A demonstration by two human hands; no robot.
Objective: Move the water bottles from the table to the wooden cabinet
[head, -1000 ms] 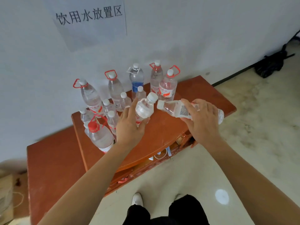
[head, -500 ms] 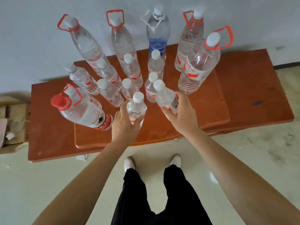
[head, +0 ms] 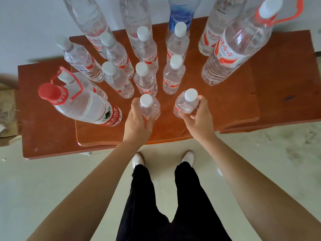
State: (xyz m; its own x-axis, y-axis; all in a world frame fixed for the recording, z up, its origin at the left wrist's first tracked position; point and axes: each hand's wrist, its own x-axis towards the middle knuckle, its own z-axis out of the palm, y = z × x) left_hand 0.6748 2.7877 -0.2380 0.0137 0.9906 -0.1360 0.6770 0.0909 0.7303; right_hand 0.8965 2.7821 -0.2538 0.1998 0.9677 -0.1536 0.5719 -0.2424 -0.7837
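Observation:
I look straight down on a red-brown wooden cabinet top (head: 234,108) crowded with water bottles. My left hand (head: 137,124) is wrapped around a small clear bottle with a white cap (head: 149,106), upright near the front edge. My right hand (head: 198,119) grips a second small white-capped bottle (head: 186,105) beside it, also upright. Behind them stand several small bottles (head: 145,80) and, at the back, several large bottles with red handles (head: 234,49). A large red-capped bottle (head: 78,103) stands at the left.
A lower red-brown wooden surface (head: 46,133) extends left and right of the raised top. A white wall is behind. Cardboard (head: 7,119) lies at the far left. My legs and white shoes (head: 138,160) stand on pale floor at the cabinet's front edge.
My view has tilted down and moved closer over the cabinet. Both hands have brought their bottles upright, the right one from lying sideways, and lowered them among the others near the front edge.

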